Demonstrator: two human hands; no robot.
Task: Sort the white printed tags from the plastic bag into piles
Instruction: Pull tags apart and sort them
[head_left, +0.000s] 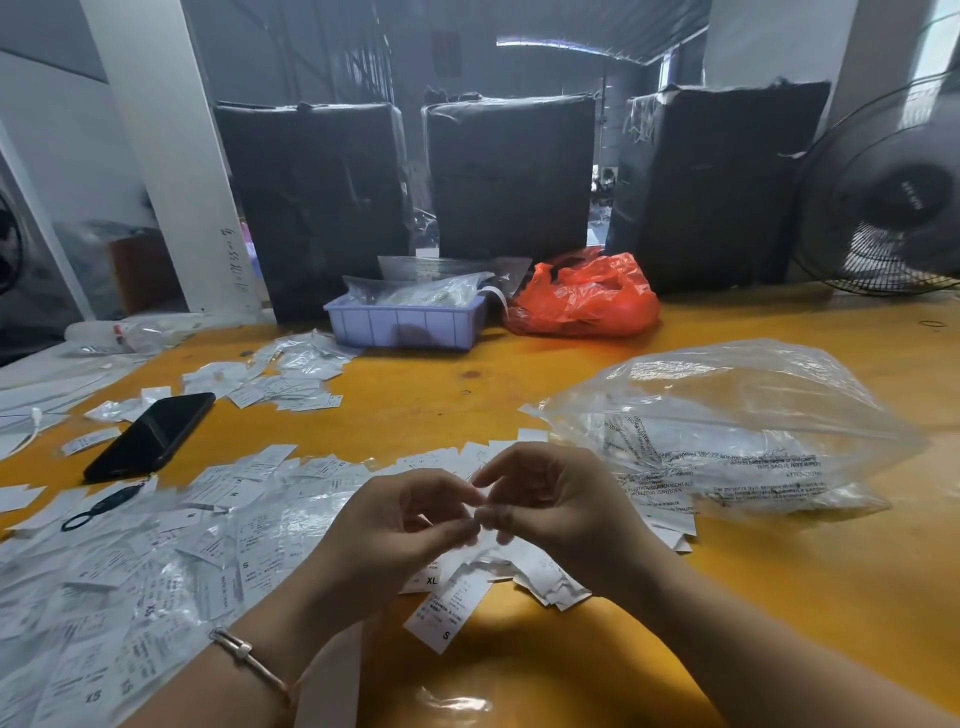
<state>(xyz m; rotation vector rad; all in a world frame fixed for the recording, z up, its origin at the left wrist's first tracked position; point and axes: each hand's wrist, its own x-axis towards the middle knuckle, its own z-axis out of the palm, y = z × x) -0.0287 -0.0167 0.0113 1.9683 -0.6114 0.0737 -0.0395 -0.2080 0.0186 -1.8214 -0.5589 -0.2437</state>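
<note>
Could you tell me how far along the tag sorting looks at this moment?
Partly done, it seems. Many white tags already lie spread across the yellow table, though distinct piles are hard to make out. The left hand and right hand together pinch one tag. Printed tags still show inside the clear plastic bag, so more remain.

My yellow worktop (779, 597); three black-wrapped bales (509, 176) along its far edge, white pillar (166, 156) far left, fan (893, 197) far-right corner, dim hall behind.

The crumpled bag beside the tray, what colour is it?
Red-orange bag, head view.
</note>
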